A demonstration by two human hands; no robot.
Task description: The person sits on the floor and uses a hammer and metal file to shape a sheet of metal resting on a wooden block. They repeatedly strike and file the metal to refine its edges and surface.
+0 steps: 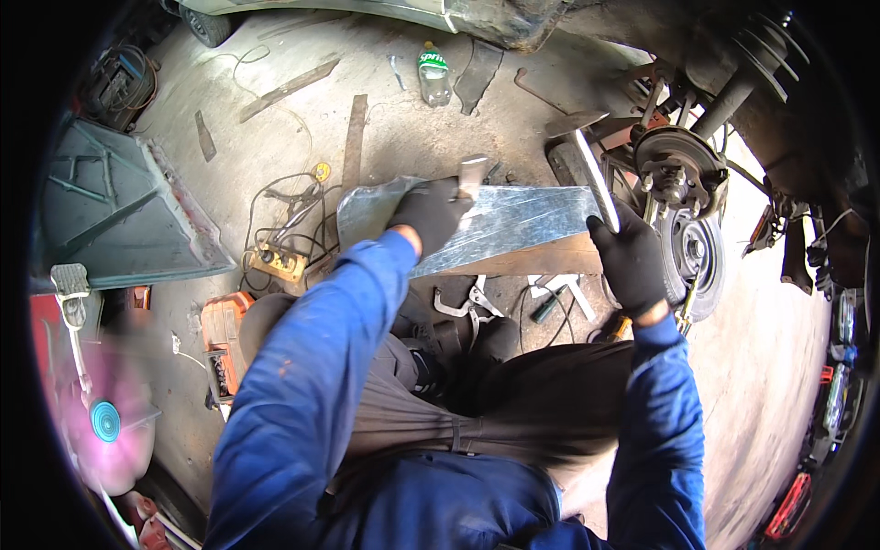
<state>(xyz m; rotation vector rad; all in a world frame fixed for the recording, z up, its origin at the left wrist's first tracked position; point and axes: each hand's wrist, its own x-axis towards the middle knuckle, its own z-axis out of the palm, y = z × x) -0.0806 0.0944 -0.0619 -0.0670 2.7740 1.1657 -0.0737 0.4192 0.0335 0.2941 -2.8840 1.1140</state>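
My right hand [632, 261], in a black glove, is closed round the handle of a hammer [598, 174]. Its head is raised above the right end of a shiny sheet of metal [532, 215]. The gloved left hand [429, 215] grips a short flat metal bar [472, 172], perhaps a chisel, that sticks up from the fist; its lower end is hidden. That hand is over the sheet's left part. Beneath the sheet, a wooden board [541, 257] shows along the near edge. Locking pliers [472, 302] and a metal square [573, 291] lie close to my knees.
A brake hub [676, 170] and a wheel [692, 247] stand at the right. Cables surround a yellow socket box [278, 261] to the left. Further left are an orange tool case [227, 335], a grey panel [119, 206] and a fan [105, 417]. A green bottle [434, 78] stands ahead.
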